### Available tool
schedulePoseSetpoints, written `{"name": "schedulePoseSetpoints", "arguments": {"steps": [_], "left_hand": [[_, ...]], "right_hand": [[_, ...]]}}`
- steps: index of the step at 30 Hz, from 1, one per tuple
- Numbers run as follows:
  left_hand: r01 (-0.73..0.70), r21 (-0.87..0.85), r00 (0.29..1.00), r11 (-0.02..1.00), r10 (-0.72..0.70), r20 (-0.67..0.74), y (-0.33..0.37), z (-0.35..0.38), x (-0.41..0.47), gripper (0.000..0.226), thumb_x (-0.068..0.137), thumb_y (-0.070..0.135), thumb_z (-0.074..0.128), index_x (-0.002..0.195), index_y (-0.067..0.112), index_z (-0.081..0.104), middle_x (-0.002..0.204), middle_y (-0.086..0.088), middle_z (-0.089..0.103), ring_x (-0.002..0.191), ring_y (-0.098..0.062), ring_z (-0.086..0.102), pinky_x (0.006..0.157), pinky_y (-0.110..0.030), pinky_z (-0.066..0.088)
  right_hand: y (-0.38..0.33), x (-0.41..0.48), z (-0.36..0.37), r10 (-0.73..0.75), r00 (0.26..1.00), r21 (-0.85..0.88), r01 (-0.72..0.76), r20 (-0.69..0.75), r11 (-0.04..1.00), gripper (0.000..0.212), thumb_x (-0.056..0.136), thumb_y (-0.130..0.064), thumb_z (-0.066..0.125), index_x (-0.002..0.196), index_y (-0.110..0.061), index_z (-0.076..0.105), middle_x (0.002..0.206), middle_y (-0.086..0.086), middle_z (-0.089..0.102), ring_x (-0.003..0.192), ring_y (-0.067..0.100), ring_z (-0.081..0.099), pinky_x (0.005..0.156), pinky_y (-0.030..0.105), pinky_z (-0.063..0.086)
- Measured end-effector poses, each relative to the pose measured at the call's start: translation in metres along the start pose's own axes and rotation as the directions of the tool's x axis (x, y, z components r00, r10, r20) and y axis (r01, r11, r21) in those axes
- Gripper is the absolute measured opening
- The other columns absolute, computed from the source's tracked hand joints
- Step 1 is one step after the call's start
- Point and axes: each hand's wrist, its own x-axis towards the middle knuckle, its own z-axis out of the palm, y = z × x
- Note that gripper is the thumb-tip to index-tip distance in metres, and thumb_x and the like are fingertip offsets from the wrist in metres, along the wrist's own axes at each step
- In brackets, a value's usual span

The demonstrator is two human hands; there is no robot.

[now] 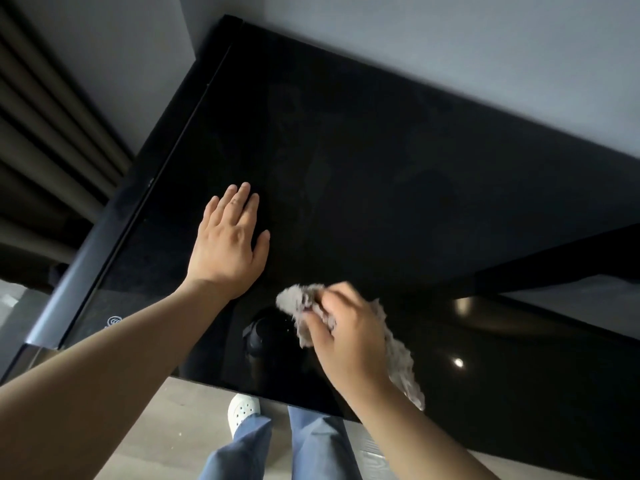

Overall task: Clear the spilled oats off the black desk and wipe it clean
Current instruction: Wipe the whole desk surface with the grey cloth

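The job looks nearly done. No spilled pile shows on the black bench point(381, 161), only a few pale specks point(286, 329) just left of the right hand point(349, 337), perhaps leftover oats but too small to tell. That hand's fingers point(334, 297) bunch a grey, fluffy cloth point(298, 301) against the glossy near edge. The left hand point(228, 244) lies flat with its fingers straight, beyond and left of the cloth. Faint smears show farther out, so the wiping seems unfinished.

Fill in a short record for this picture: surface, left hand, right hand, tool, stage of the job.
surface: desk, black and glossy
left hand: flat on the desk, fingers straight
right hand: grips the tool near the desk's front edge
tool: cloth, grey, fluffy
stage: wiping; no pile visible
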Motion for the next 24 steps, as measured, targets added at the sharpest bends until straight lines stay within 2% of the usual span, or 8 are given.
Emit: {"name": "schedulePoseSetpoints", "arguments": {"steps": [2, 5, 7, 10, 13, 17, 21, 24], "left_hand": [[0.001, -0.037, 1.000, 0.999, -0.001, 0.016, -0.001, -0.003, 0.002, 0.065, 0.092, 0.040, 0.033, 0.143, 0.001, 0.038, 0.154, -0.016, 0.029, 0.146, -0.029, 0.019, 0.120, -0.040, 0.011], [-0.027, -0.048, 0.997, 0.998, 0.030, 0.064, -0.003, -0.016, 0.000, 0.064, 0.091, 0.040, 0.037, 0.142, 0.001, 0.040, 0.154, -0.016, 0.029, 0.146, -0.029, 0.019, 0.120, -0.039, 0.008], [-0.076, 0.027, 0.995, 0.997, 0.074, 0.062, -0.005, -0.026, -0.015, 0.063, 0.092, 0.042, 0.035, 0.140, 0.001, 0.044, 0.153, -0.015, 0.032, 0.145, -0.029, 0.022, 0.120, -0.044, 0.011], [-0.096, 0.024, 0.992, 0.995, 0.093, 0.090, -0.007, -0.038, -0.059, 0.064, 0.093, 0.044, 0.033, 0.139, 0.002, 0.045, 0.153, -0.013, 0.032, 0.145, -0.028, 0.021, 0.119, -0.046, 0.015], [-0.092, 0.010, 0.989, 0.996, 0.090, 0.115, -0.015, -0.044, -0.100, 0.063, 0.094, 0.044, 0.032, 0.141, 0.003, 0.044, 0.154, -0.011, 0.032, 0.146, -0.025, 0.020, 0.119, -0.044, 0.015], [-0.063, -0.005, 0.990, 0.998, 0.063, 0.128, -0.037, -0.044, -0.125, 0.063, 0.095, 0.042, 0.032, 0.143, 0.001, 0.041, 0.154, -0.012, 0.031, 0.146, -0.025, 0.020, 0.119, -0.041, 0.014], [-0.008, -0.095, 0.996, 0.995, 0.016, 0.093, -0.048, -0.041, -0.134, 0.064, 0.095, 0.041, 0.033, 0.145, 0.000, 0.036, 0.157, -0.012, 0.025, 0.147, -0.023, 0.015, 0.121, -0.035, 0.008], [-0.017, -0.077, 0.996, 0.997, 0.024, 0.091, -0.041, -0.042, -0.135, 0.066, 0.094, 0.042, 0.034, 0.144, 0.000, 0.037, 0.156, -0.012, 0.025, 0.147, -0.025, 0.016, 0.121, -0.034, 0.005]], "right_hand": [[-0.003, -0.009, -0.012, 0.066, 0.995, 0.156, -0.077, 0.070, 0.985, 0.013, 0.083, -0.029, 0.065, 0.076, -0.018, 0.065, 0.082, -0.010, 0.058, 0.072, 0.006, 0.058, 0.062, 0.023, 0.047], [0.014, 0.023, -0.041, 0.285, 0.953, 0.208, -0.259, -0.105, 0.943, 0.030, 0.081, -0.026, 0.069, 0.060, -0.021, 0.047, 0.069, -0.006, 0.053, 0.059, 0.006, 0.049, 0.055, 0.027, 0.038], [0.029, 0.057, -0.058, 0.340, 0.919, 0.128, -0.320, -0.201, 0.939, 0.028, 0.086, -0.029, 0.064, 0.064, -0.027, 0.047, 0.079, -0.003, 0.054, 0.066, 0.006, 0.049, 0.057, 0.021, 0.033], [0.039, 0.081, -0.043, 0.378, 0.886, -0.063, -0.407, -0.268, 0.911, 0.025, 0.092, -0.039, 0.056, 0.095, -0.016, 0.064, 0.107, 0.003, 0.056, 0.095, 0.021, 0.054, 0.071, 0.026, 0.034], [0.021, 0.063, -0.010, 0.228, 0.908, -0.307, -0.342, -0.351, 0.888, 0.036, 0.087, -0.045, 0.061, 0.103, -0.013, 0.064, 0.109, 0.005, 0.056, 0.094, 0.025, 0.054, 0.071, 0.030, 0.036], [0.003, 0.007, 0.013, 0.063, 0.948, -0.307, -0.164, -0.313, 0.938, 0.016, 0.080, -0.026, 0.070, 0.089, -0.013, 0.065, 0.097, 0.000, 0.061, 0.082, 0.022, 0.056, 0.067, 0.025, 0.037], [-0.015, -0.051, 0.013, 0.101, 0.993, -0.078, -0.106, -0.065, 0.991, 0.005, 0.081, -0.023, 0.070, 0.081, -0.019, 0.067, 0.091, -0.012, 0.060, 0.078, 0.007, 0.056, 0.063, 0.015, 0.036], [-0.025, -0.059, -0.011, 0.202, 0.979, 0.124, -0.201, 0.001, 0.972, 0.025, 0.081, -0.024, 0.069, 0.062, -0.026, 0.053, 0.074, -0.011, 0.056, 0.067, 0.002, 0.055, 0.057, 0.017, 0.039]]}}
